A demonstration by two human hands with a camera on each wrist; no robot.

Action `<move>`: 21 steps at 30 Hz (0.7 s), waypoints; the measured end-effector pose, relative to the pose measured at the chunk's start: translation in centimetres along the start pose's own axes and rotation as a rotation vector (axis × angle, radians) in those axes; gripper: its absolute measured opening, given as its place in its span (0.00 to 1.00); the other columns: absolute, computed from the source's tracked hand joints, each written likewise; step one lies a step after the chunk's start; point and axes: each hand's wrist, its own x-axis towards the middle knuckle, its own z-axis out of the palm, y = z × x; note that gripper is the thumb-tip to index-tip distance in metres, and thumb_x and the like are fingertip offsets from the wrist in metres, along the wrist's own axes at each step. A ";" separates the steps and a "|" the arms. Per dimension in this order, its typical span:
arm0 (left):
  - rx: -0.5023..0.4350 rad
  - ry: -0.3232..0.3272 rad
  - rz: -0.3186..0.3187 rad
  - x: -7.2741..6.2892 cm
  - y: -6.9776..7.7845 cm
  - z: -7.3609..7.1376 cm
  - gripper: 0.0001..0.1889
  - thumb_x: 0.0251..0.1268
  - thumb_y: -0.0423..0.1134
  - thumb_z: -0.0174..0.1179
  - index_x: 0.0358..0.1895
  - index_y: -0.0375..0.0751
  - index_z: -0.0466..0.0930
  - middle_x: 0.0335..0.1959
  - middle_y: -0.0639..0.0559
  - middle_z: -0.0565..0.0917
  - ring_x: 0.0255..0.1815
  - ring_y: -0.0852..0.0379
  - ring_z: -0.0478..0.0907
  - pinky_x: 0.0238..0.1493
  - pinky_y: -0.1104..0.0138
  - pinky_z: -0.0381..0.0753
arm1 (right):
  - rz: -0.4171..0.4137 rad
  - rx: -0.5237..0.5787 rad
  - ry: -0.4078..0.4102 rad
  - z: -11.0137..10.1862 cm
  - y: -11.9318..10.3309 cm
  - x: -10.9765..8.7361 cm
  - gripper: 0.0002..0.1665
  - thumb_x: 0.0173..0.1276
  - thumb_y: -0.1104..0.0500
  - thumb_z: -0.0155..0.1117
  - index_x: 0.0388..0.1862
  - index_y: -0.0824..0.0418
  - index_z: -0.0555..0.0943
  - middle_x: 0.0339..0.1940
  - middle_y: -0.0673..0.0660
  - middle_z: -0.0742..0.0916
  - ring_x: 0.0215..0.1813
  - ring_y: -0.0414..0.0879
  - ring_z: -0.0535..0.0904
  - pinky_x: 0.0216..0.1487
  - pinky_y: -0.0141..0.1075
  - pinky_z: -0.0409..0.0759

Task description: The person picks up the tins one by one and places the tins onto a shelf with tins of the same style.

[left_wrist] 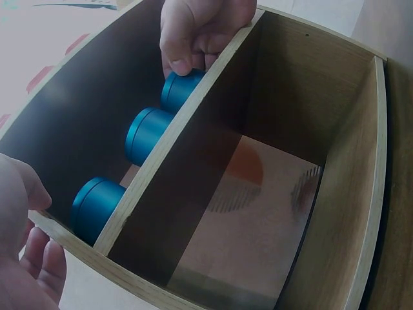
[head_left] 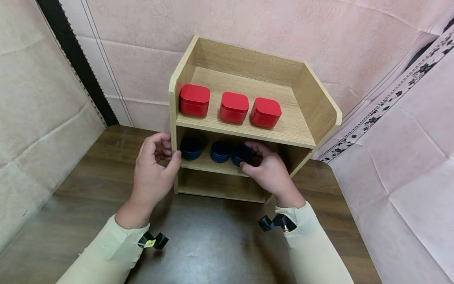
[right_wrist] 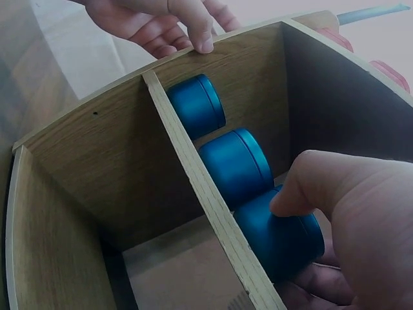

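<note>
A small wooden shelf unit (head_left: 227,132) stands on the table with three round blue lidded tins on its middle level. My right hand (head_left: 267,167) grips the rightmost blue tin (right_wrist: 274,236), thumb on its near side and fingers around the far side. The middle blue tin (head_left: 220,152) sits close beside it, and the left blue tin (head_left: 190,148) is near the left side panel (head_left: 173,130). That panel's front edge is held by my left hand (head_left: 152,165), its thumb at the edge and its curled fingers along the outside.
Three red rounded-square tins stand along the front of the top level: a left one (head_left: 194,100), a middle one (head_left: 233,107) and a right one (head_left: 266,113). Below the blue tins is a lower compartment (head_left: 220,185). Patterned cloth (head_left: 142,63) hangs behind the brown table (head_left: 198,236).
</note>
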 end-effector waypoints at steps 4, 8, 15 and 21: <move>0.000 -0.002 -0.003 0.0 0.0 0.0 0.24 0.75 0.27 0.69 0.69 0.34 0.75 0.54 0.42 0.79 0.47 0.56 0.79 0.51 0.78 0.82 | -0.006 0.010 -0.004 0.0 0.0 0.0 0.39 0.71 0.50 0.78 0.80 0.49 0.80 0.76 0.55 0.85 0.68 0.55 0.84 0.73 0.56 0.84; -0.005 -0.005 -0.009 0.0 0.0 0.1 0.24 0.74 0.27 0.69 0.70 0.35 0.75 0.54 0.44 0.79 0.47 0.55 0.79 0.51 0.77 0.83 | -0.012 0.022 0.005 0.1 0.1 -0.2 0.41 0.71 0.49 0.79 0.81 0.49 0.78 0.76 0.55 0.84 0.72 0.55 0.83 0.76 0.56 0.84; -0.033 -0.001 0.014 -0.2 0.0 0.1 0.27 0.71 0.28 0.71 0.71 0.36 0.75 0.55 0.46 0.79 0.48 0.54 0.77 0.51 0.72 0.82 | -0.063 0.051 0.063 0.3 -0.1 -1.1 0.44 0.71 0.48 0.80 0.83 0.50 0.76 0.79 0.55 0.80 0.76 0.56 0.81 0.77 0.56 0.84; -0.064 0.007 0.066 -0.6 0.4 0.1 0.33 0.69 0.28 0.73 0.75 0.36 0.72 0.59 0.44 0.77 0.52 0.52 0.76 0.52 0.68 0.80 | -0.135 0.077 0.132 0.4 -0.1 -2.0 0.45 0.69 0.49 0.84 0.83 0.50 0.76 0.81 0.51 0.78 0.78 0.50 0.79 0.79 0.52 0.83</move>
